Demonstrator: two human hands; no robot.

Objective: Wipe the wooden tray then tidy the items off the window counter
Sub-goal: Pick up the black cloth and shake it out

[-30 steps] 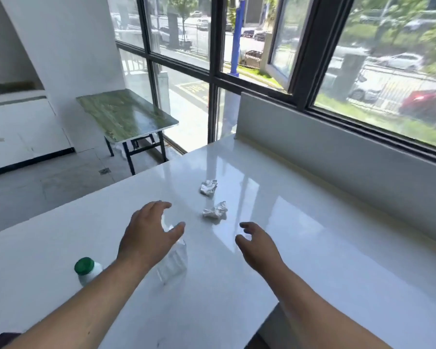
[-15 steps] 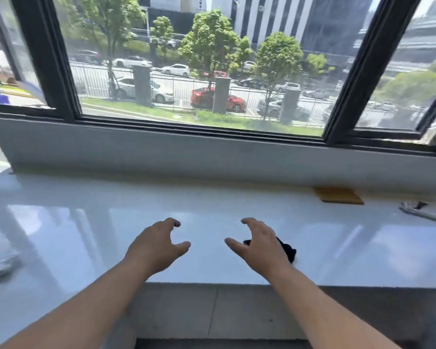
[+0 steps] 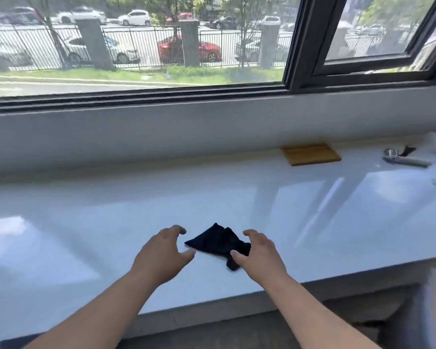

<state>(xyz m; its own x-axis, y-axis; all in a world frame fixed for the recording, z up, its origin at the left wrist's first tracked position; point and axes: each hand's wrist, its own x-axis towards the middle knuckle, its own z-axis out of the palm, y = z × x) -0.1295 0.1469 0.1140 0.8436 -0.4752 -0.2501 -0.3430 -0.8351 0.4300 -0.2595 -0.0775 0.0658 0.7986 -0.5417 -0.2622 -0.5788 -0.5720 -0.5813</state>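
A dark folded cloth (image 3: 218, 241) lies on the white window counter (image 3: 111, 222), near its front edge. My left hand (image 3: 161, 253) hovers just left of the cloth, fingers spread and empty. My right hand (image 3: 258, 251) is at the cloth's right corner, fingers apart, its thumb over the cloth's edge; no grip is visible. A flat wooden tray (image 3: 311, 154) rests against the back wall, far right of my hands.
A shiny metal tool with a black handle (image 3: 402, 157) lies at the far right of the counter. A grey sill wall (image 3: 161, 137) and the window frame rise behind. A blurred pale object (image 3: 424, 311) stands below the counter's right end.
The view has swung right from the counter's left end with the crumpled papers and bottle. The dark cloth, hidden under my right hand before, now lies between both hands.
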